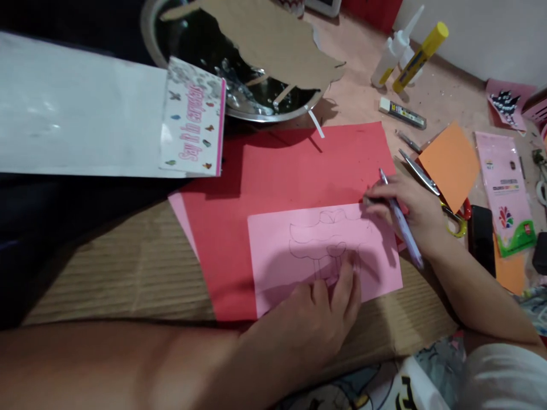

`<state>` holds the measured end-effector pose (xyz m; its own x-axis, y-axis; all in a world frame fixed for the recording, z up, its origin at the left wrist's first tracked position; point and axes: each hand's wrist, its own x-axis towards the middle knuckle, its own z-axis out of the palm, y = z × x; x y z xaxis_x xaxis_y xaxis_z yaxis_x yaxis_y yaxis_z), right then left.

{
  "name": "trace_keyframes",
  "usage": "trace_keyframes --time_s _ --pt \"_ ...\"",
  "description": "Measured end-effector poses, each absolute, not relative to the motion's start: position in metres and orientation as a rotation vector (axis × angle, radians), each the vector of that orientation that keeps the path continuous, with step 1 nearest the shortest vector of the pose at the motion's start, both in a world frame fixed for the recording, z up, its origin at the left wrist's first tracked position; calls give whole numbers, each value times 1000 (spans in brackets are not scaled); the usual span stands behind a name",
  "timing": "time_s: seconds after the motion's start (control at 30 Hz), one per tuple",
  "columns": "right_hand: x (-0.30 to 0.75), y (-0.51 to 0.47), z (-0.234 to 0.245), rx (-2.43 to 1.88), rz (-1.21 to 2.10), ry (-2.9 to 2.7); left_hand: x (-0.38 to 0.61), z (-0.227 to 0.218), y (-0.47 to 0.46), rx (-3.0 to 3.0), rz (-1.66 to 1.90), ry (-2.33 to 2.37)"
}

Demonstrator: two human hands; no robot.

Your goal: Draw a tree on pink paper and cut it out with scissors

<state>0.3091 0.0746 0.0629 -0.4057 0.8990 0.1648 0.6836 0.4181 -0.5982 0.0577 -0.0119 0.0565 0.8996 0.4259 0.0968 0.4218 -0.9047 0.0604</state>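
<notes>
My left hand (314,319) lies on a pink sheet of paper (273,273), fingers stretched out and pressing near its lower edge. The sheet carries a thin line drawing (316,245) with wavy layers, a heart shape and upright strokes, partly covered by my fingers. At the sheet's upper right corner is my right hand (410,210), closed, with a slim purple pen (404,228) slanting between its fingers. A small dark piece (371,199) shows at those fingertips; I cannot make out its kind. Beneath the pink sheet lies a larger red sheet (290,171).
A metal bowl (280,118) with torn cardboard (273,45) on top stands behind. A white packet (85,108) lies at left. Right: a glue bottle (391,57), yellow tube (421,57), small case (401,113), scissors (421,173), orange paper (450,162), black phone (482,239) and pink packet (504,188).
</notes>
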Motion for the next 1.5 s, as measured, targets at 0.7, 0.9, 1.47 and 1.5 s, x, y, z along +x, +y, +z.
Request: trace_keyframes --time_s 0.7,0.9,1.47,1.5 --pt "276 54 88 -1411 1055 -2473 60 52 -17 2961 195 748" --pt "294 58 66 -1328 725 -2473 60 50 -15 3009 151 720" --pt "272 47 41 -1390 1267 -1660 62 58 -10 3037 345 825" --pt "273 48 41 -1391 1256 -1669 62 58 -10 3039 355 827"
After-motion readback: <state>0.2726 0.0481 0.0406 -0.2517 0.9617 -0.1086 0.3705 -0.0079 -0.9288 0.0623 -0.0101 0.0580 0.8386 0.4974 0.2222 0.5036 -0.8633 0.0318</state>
